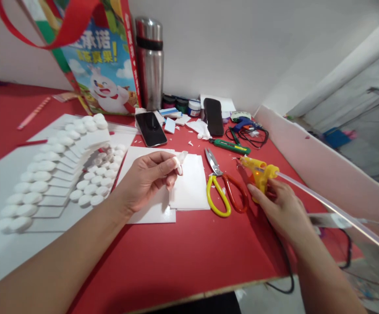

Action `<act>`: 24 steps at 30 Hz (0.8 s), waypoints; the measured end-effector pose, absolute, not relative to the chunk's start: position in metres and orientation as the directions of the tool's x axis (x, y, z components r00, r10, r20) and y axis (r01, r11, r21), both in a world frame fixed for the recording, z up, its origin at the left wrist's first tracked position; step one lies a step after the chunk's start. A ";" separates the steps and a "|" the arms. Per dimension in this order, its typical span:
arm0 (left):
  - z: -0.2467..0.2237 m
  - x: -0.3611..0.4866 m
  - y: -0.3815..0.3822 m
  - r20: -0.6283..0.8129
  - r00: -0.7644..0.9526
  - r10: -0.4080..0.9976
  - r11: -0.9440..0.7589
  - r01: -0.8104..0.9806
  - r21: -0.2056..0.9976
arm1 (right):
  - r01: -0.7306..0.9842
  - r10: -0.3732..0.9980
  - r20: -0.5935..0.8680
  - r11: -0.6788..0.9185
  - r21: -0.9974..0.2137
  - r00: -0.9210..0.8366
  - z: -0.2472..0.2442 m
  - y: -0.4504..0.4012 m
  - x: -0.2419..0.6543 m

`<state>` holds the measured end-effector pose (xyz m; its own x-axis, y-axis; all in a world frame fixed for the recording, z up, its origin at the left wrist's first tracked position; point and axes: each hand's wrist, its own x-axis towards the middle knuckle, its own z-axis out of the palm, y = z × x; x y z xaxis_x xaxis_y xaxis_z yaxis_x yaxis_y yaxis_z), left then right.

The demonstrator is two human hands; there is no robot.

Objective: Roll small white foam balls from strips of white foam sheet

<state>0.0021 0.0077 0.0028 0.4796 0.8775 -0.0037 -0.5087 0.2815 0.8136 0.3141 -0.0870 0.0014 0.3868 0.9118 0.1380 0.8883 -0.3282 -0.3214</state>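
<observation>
My left hand [155, 174] is closed in a pinch on a small white piece [178, 165], with a translucent scrap at its tip; its exact kind is unclear. Under that hand lie white sheets [191, 187] on the red table. My right hand [279, 205] grips a yellow glue gun [258, 170], whose small orange light glows. From its back end runs a long clear glue stick [327, 198]. Scissors [224, 183] with one yellow and one red handle lie between my hands. To the left, a stepped white structure [61, 183] carries rows of white ovals, beside more white discs [98, 181].
A colourful bag [101, 65] and a steel flask [152, 65] stand at the back. Two phones [150, 129] [213, 117], paint jars [194, 108], paper scraps and a green cutter [230, 146] lie before the wall. A black cable [286, 253] hangs over the front edge.
</observation>
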 end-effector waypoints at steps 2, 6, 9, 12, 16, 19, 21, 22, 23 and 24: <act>0.002 0.001 0.008 -0.003 0.481 0.877 0.281 -0.507 0.815 | 0.934 0.903 0.277 -0.268 -0.235 0.329 0.009 -0.115 0.301; 0.001 0.002 0.006 0.006 0.495 0.869 0.280 -0.500 0.819 | 0.943 0.919 0.375 0.012 -0.333 0.121 0.044 -0.142 0.248; 0.001 0.004 0.004 0.015 0.480 0.877 0.255 -0.491 0.833 | 0.741 0.934 0.346 0.168 -0.651 0.092 0.065 -0.108 0.208; 0.000 0.005 0.005 0.023 0.449 0.893 0.224 -0.489 0.843 | 0.399 0.973 0.208 0.152 -0.904 0.100 0.061 -0.053 0.188; -0.001 0.005 0.007 0.035 0.403 0.914 0.188 -0.500 0.845 | -0.100 0.995 0.100 0.097 -0.990 -0.018 0.032 -0.016 0.181; -0.002 0.005 0.009 0.033 0.389 0.921 0.173 -0.482 0.859 | -0.218 0.988 0.137 0.120 -0.969 -0.066 0.016 -0.018 0.182; -0.003 0.005 0.009 0.025 0.393 0.919 0.170 -0.454 0.875 | -0.228 0.986 0.150 0.129 -0.965 -0.078 0.012 -0.022 0.183; -0.004 0.005 0.009 0.015 0.395 0.918 0.174 -0.439 0.881 | -0.222 0.985 0.153 0.131 -0.966 -0.085 0.012 -0.024 0.184; -0.005 0.005 0.009 0.004 0.400 0.917 0.181 -0.425 0.887 | -0.214 0.984 0.157 0.135 -0.968 -0.090 0.013 -0.025 0.185; -0.005 0.005 0.009 -0.006 0.405 0.914 0.189 -0.414 0.890 | -0.202 0.983 0.161 0.140 -0.969 -0.091 0.014 -0.025 0.186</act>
<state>0.0051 0.0087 -0.0052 0.4048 0.9144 -0.0059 -0.4139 0.1889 0.8905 0.1856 -0.0250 0.0136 -0.0905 0.9828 0.1611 -0.2023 0.1402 -0.9692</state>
